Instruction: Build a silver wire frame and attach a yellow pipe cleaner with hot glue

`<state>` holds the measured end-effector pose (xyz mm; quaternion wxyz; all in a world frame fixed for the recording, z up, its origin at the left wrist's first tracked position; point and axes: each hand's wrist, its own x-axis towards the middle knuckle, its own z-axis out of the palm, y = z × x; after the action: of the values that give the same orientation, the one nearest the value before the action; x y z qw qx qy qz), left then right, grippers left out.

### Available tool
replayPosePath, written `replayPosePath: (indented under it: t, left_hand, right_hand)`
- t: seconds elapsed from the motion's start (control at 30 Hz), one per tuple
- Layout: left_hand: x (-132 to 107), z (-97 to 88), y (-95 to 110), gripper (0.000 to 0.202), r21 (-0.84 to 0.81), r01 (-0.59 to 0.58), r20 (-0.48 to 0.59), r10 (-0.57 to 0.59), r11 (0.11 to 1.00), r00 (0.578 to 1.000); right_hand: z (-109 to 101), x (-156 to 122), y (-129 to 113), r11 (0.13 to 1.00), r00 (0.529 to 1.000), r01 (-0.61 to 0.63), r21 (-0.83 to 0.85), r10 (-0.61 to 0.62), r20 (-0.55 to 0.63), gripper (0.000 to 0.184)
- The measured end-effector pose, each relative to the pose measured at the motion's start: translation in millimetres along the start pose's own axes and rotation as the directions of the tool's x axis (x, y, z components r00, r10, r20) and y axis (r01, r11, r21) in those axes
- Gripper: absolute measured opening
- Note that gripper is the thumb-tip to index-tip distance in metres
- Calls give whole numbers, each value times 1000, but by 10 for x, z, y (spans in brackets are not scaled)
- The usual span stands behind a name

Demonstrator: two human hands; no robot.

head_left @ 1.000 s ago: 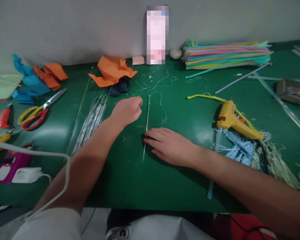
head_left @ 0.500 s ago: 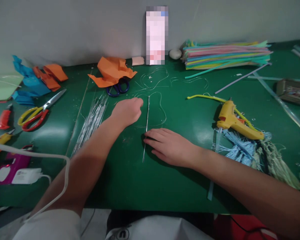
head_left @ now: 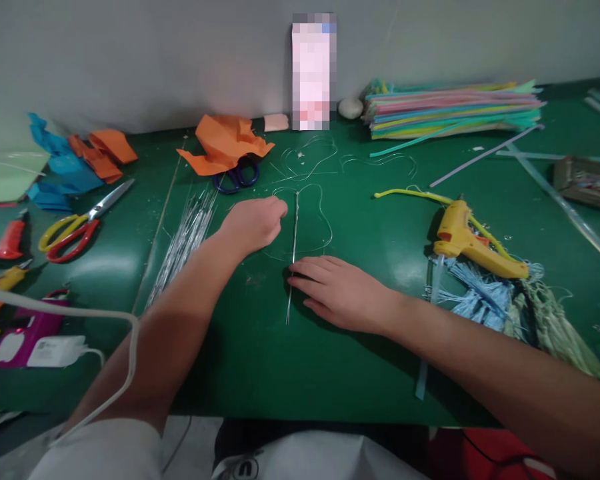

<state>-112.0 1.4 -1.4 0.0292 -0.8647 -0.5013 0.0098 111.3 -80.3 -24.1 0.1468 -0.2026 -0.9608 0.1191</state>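
1. Centrally, on the green table (head_left: 260, 367), a slim, silvery twisted wire (head_left: 295, 227) is shown between the hands; its near end is splayed into fine strands.
2. Its long axis is directed away from the person, the far tip leaning slightly rightward; beside it a thin pale thread (head_left: 331, 230) is curved.
3. The wire is touched by the right hand (head_left: 343, 293), fingers extended and close together; whether it is pinched cannot be told.
4. The left hand (head_left: 255, 221) is curled closed near the far tip; anything pinched is hidden.
5. At the right edge, a dark box (head_left: 587, 185) is seen, its contents blurred.
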Motion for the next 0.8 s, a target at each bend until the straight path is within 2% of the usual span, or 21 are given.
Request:
replayPosePath:
  t: [0.13, 0.37, 0.8]
  left_hand:
    - [-4, 3, -35, 20, -17, -12, -13, 12, 1000, 1000]
    - [-10, 93, -129, 18, -154, -5, -87, -8, 988, 996]
    - [-1, 132, -80, 19, -181, 28, -105, -48, 983, 993]
  right_hand:
    - [5, 0, -6, 1000, 1000, -11, 5, 11, 16, 36]
    - [-6, -4, 9, 1000, 1000, -2, 4, 2, -1, 36]
    - [1, 2, -1, 1000, 1000, 2, -1, -2, -19, 36]
